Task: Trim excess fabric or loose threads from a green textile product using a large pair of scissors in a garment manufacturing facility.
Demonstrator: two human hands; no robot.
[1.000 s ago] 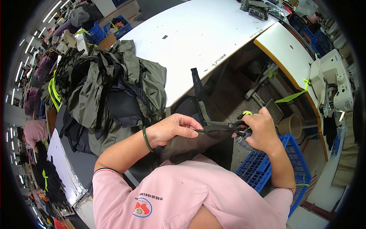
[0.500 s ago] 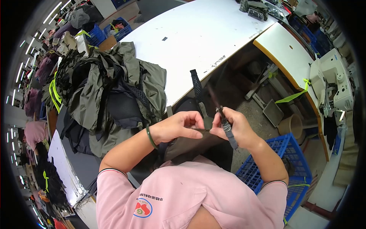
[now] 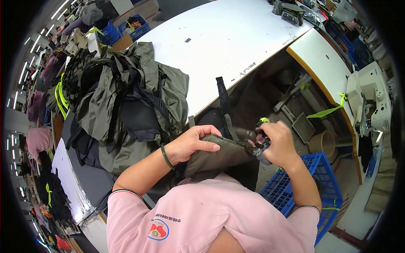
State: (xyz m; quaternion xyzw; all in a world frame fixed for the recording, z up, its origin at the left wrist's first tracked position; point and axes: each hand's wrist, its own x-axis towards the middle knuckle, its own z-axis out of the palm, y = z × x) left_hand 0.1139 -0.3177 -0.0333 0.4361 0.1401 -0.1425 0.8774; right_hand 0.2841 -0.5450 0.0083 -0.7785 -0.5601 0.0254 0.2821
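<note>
At frame centre, the left hand (image 3: 195,145) pinches olive fabric (image 3: 223,152), seemingly to steady it, while the right hand (image 3: 280,144) grips scissors (image 3: 262,156).

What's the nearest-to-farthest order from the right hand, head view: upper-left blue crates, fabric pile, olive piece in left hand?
1. Olive piece: just left, held by the left hand.
2. Fabric pile: farther left, past the left hand.
3. Blue crates: upper left, beyond the pile.

my pink shirt (image 3: 215,211) carries a line of dark characters (image 3: 167,219) beside a round, blue-ringed logo (image 3: 158,230) with red shapes inside.
</note>
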